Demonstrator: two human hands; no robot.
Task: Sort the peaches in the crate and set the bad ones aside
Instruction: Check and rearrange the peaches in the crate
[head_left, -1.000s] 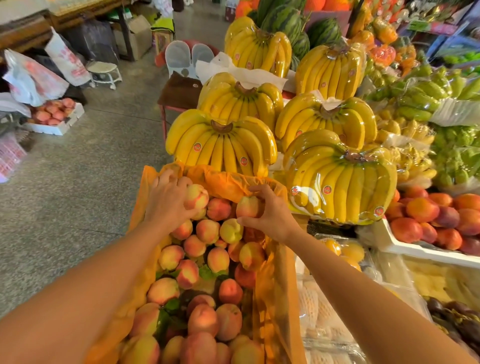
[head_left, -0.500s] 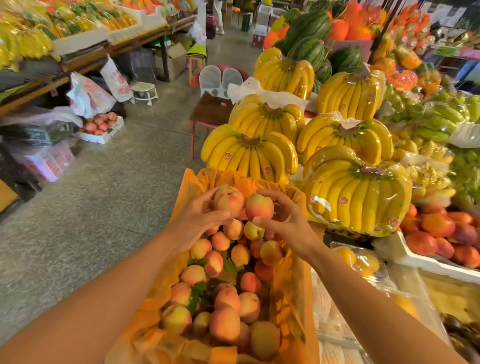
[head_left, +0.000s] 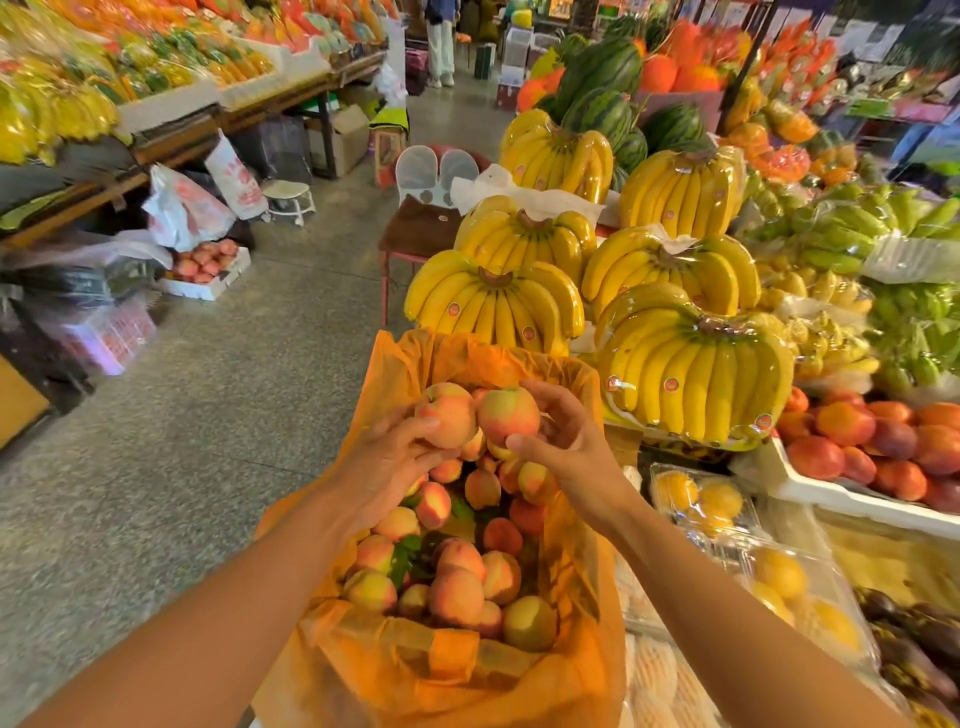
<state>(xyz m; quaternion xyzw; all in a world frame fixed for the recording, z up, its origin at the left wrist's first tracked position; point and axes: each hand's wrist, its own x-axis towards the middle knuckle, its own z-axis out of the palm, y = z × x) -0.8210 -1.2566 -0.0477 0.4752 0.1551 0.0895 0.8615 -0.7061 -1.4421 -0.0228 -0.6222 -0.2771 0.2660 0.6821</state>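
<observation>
While each of the hands holds one fruit above the far end of the crate, the work looks to be at the inspection step.

Grasp: the left hand grips a round pink-yellow peach between thumb and fingers. The right hand cups a redder round peach, thumb below and fingers curled behind. The two fruits are touching or nearly so; cannot tell which. Both sit just over the crate lined with translucent orange plastic film, where the heap of pink-and-yellow peaches lies with green leaves among it.

Progress (judgement): early to middling. The heap is deep, and no separate pile of rejects can be made out, so the count set aside is unknown. Neither held fruit shows an obvious blemish on its visible side.

Room: the far rim abuts yellow banana bunches in clear wrap. The right side is close against clear plastic clamshell packs of yellow fruit, with a white foam tray of red-orange nectarines beyond. The speckled grey floor to the left is the free side. The film stands above the rim and could snag.
</observation>
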